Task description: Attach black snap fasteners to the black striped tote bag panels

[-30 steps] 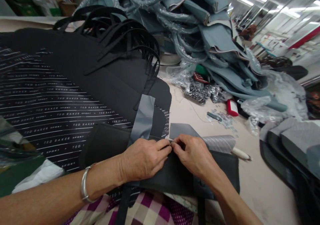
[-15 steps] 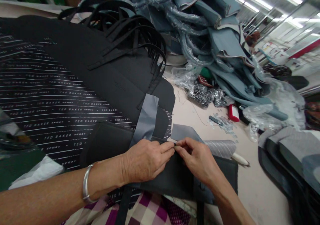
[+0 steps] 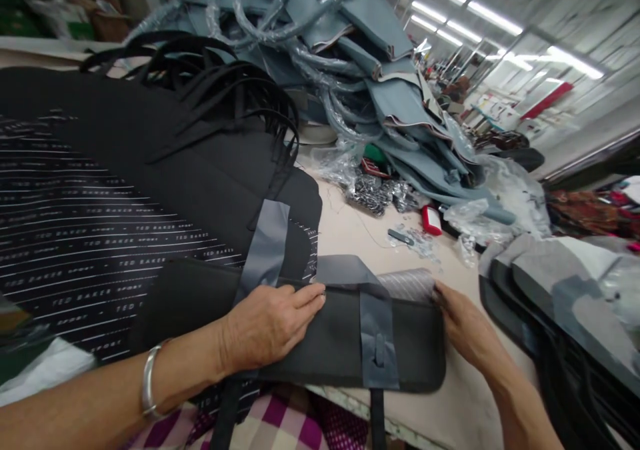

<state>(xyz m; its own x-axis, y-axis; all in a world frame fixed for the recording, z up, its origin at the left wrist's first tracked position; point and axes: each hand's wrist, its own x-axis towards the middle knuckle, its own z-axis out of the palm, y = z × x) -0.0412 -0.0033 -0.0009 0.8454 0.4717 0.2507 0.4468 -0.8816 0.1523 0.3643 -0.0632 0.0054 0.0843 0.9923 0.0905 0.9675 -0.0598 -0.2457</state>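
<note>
A long black bag panel [image 3: 335, 330] lies crosswise in front of me, with two glossy dark-grey strips over it. The right strip [image 3: 379, 343] has a slot near its lower end; the left strip [image 3: 264, 243] reaches up past the panel. My left hand [image 3: 275, 323] lies on the panel, its fingers pressed together at the top edge. At the panel's right end my right hand [image 3: 465, 330] has its fingers closed beside a grey striped roll [image 3: 407, 283]. What those fingertips hold is hidden.
Black bag pieces with thin handles [image 3: 200, 123] and striped, lettered lining [image 3: 100, 237] fill the left. Plastic-wrapped blue-grey bags [image 3: 350, 57] are heaped behind. A red-and-white box [image 3: 431, 220] and small clippers [image 3: 400, 237] lie on the table. Stacked dark pieces [image 3: 530, 303] stand right.
My right hand has left the panel's top edge and moved right to the striped roll's end, where a pale, pointed tool lay. My left hand stays at the edge. The view has shifted.
</note>
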